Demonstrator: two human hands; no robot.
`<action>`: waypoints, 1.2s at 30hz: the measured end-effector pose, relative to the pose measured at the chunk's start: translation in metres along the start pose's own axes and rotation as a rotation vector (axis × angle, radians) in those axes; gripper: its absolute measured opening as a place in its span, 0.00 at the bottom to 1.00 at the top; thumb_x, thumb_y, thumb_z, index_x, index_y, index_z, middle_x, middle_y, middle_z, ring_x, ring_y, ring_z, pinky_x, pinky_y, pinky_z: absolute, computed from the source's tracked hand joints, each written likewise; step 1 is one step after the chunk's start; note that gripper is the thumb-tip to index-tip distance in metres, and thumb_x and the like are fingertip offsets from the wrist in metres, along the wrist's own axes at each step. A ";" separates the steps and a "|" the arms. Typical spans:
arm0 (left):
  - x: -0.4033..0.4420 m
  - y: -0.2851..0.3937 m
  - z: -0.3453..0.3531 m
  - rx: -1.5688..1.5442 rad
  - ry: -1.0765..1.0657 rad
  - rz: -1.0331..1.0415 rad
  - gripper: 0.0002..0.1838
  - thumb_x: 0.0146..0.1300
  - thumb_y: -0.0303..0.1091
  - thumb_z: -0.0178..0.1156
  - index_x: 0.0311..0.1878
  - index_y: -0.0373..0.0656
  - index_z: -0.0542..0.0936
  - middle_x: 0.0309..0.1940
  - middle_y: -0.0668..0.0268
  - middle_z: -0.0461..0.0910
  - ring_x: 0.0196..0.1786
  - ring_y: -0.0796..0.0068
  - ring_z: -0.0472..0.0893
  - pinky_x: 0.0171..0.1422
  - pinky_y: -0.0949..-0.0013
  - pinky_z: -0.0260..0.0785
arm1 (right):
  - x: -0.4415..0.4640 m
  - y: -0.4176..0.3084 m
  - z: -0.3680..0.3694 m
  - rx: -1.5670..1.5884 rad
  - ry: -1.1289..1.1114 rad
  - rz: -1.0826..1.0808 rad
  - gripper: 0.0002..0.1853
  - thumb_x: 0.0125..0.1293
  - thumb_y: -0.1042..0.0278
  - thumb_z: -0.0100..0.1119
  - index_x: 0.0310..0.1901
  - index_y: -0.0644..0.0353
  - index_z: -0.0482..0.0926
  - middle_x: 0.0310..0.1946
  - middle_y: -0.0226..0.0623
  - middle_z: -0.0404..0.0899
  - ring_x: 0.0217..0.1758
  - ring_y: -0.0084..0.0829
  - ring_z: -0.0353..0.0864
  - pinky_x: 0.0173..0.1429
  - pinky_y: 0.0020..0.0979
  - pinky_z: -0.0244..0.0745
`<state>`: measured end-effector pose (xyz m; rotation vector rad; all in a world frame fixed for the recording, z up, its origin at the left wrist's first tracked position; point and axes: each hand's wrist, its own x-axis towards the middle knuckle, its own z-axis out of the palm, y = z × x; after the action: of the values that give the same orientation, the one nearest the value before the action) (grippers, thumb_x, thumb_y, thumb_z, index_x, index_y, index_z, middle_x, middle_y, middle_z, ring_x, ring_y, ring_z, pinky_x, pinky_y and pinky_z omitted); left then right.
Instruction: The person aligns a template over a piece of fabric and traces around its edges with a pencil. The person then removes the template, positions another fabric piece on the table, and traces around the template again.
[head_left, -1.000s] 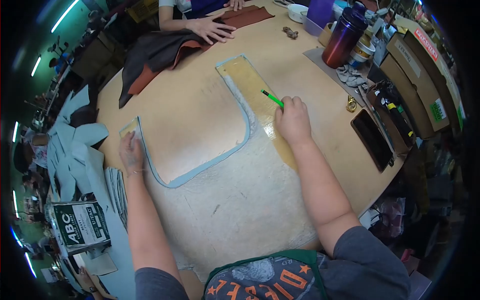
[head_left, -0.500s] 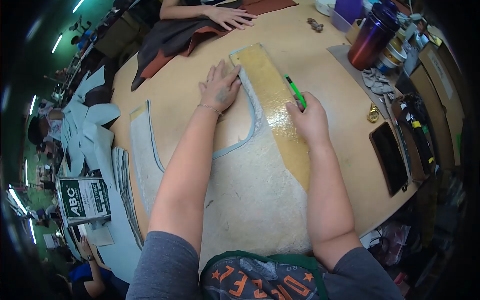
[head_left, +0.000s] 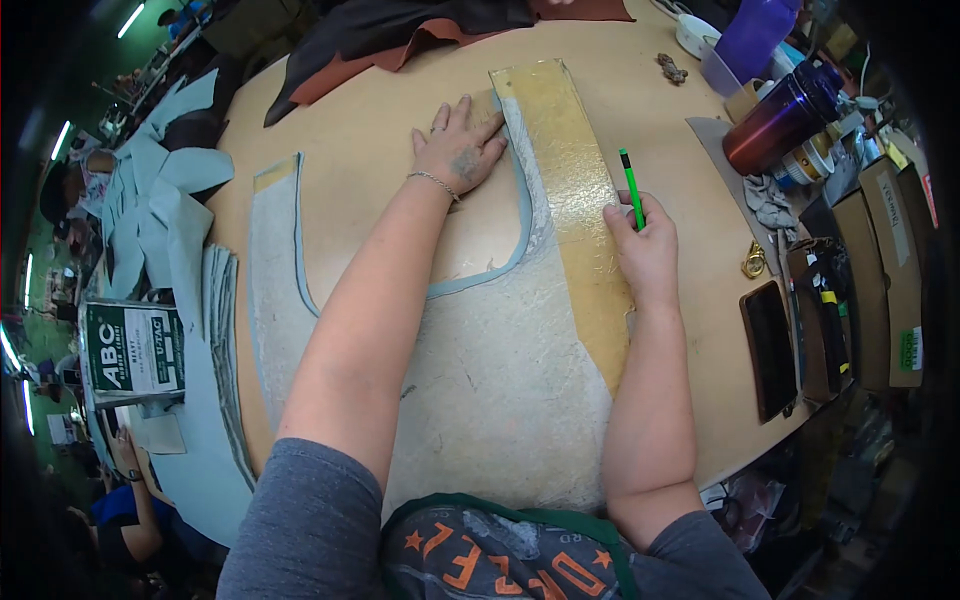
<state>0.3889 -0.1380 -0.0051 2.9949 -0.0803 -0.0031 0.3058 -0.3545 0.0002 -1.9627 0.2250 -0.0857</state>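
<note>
A large pale pattern piece (head_left: 490, 380) with a U-shaped cutout and blue-grey edging lies flat on the table in front of me. Along its right arm runs a shiny yellow strip (head_left: 570, 150). My left hand (head_left: 460, 150) rests palm down with fingers spread inside the cutout, its fingertips against the inner edge of the right arm. A green pencil (head_left: 634, 190) stands up from the grip of my right hand (head_left: 645, 245). The thumb of that hand touches the outer edge of the yellow strip.
Dark and rust-red material (head_left: 400, 50) lies at the table's far edge. On the right are a tumbler (head_left: 780, 120), a gold watch (head_left: 753, 260) and a phone (head_left: 768, 350). Stacked blue-grey sheets (head_left: 222, 340) and an ABC tin (head_left: 135, 350) stand at left.
My view has shifted, and the pattern piece sits slightly higher in it. The other person's hand has mostly left the top of the view. My hands keep nearly the same places on the piece.
</note>
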 end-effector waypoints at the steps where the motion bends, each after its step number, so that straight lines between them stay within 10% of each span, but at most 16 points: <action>1: -0.001 -0.001 0.001 0.000 0.005 0.000 0.25 0.61 0.55 0.39 0.62 0.68 0.59 0.67 0.63 0.47 0.69 0.58 0.46 0.63 0.36 0.38 | 0.001 0.001 0.001 -0.050 0.011 -0.022 0.13 0.53 0.66 0.58 0.37 0.65 0.74 0.23 0.37 0.72 0.25 0.27 0.70 0.32 0.29 0.66; 23: 0.001 0.015 -0.001 -0.071 -0.091 -0.159 0.28 0.60 0.47 0.39 0.65 0.58 0.54 0.68 0.66 0.44 0.70 0.60 0.42 0.64 0.37 0.37 | -0.004 0.003 0.009 -0.420 0.083 -0.263 0.10 0.51 0.71 0.59 0.35 0.64 0.76 0.29 0.49 0.71 0.35 0.47 0.73 0.41 0.39 0.69; 27: -0.076 0.047 -0.015 -0.300 0.325 0.255 0.32 0.53 0.33 0.51 0.63 0.45 0.58 0.63 0.56 0.55 0.67 0.53 0.52 0.63 0.42 0.46 | -0.004 0.001 0.007 -0.412 0.065 -0.222 0.10 0.51 0.71 0.57 0.35 0.65 0.76 0.31 0.51 0.71 0.36 0.49 0.72 0.43 0.40 0.68; 29: -0.137 0.070 -0.025 -0.422 0.275 0.465 0.34 0.47 0.27 0.57 0.60 0.38 0.61 0.58 0.53 0.63 0.62 0.48 0.60 0.63 0.49 0.51 | 0.002 0.009 0.007 -0.407 0.149 -0.301 0.10 0.54 0.69 0.56 0.36 0.65 0.75 0.30 0.47 0.71 0.35 0.42 0.73 0.40 0.37 0.69; 33: -0.187 0.084 -0.007 -0.276 -0.064 0.471 0.34 0.53 0.48 0.55 0.63 0.49 0.58 0.64 0.59 0.54 0.68 0.56 0.47 0.61 0.37 0.46 | -0.003 -0.011 0.006 0.478 0.064 -0.045 0.12 0.61 0.63 0.51 0.37 0.64 0.74 0.29 0.34 0.71 0.31 0.24 0.71 0.35 0.26 0.67; 36: -0.189 0.081 0.004 -0.293 -0.078 0.468 0.35 0.54 0.55 0.51 0.63 0.50 0.58 0.64 0.60 0.52 0.69 0.58 0.43 0.60 0.35 0.44 | -0.014 -0.026 0.011 0.397 -0.205 -0.083 0.12 0.64 0.60 0.48 0.38 0.60 0.74 0.27 0.28 0.70 0.27 0.15 0.67 0.32 0.18 0.63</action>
<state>0.1958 -0.2085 0.0023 2.6136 -0.7173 -0.0732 0.2971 -0.3316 0.0204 -1.5714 -0.0099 0.0173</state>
